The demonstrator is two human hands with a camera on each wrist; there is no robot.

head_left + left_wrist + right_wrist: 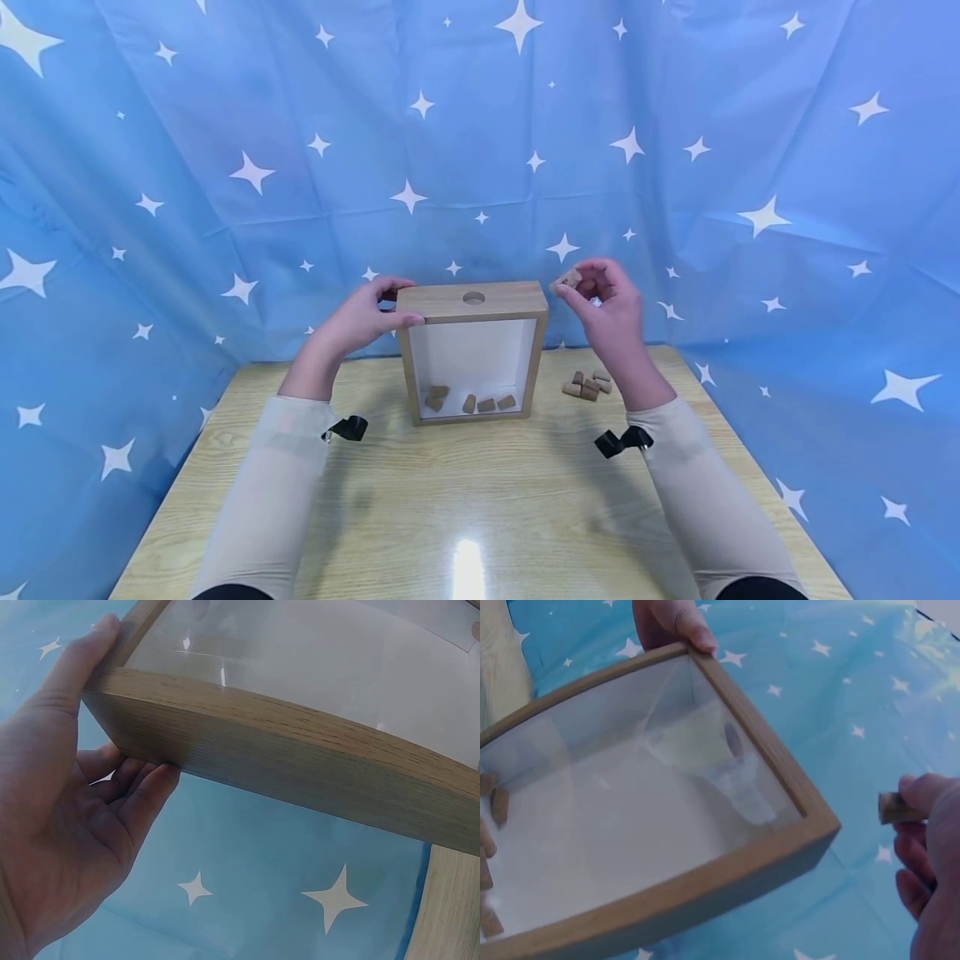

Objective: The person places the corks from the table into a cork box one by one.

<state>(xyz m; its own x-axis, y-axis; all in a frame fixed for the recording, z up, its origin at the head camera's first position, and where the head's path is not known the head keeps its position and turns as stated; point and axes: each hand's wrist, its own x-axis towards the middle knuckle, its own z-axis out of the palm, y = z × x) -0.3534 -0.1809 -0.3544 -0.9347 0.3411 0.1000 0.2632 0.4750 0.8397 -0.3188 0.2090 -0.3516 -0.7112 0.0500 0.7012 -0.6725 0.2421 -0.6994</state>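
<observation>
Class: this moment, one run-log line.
left grip: holds shadow box; right grip: pinches cork, beside box; other corks: inside box, on table

In the head view, fingers of the left hand (356, 319) are partly hidden by the wooden box (512, 300). The dark mark on the cork (567, 280) in the right hand (617, 310) is too small for reading. In the cork pile (589, 390) the pieces overlap, so perhaps I cannot count them rightly. In the right wrist view, the left edge cuts the box, and the right edge cuts the right hand.
</observation>
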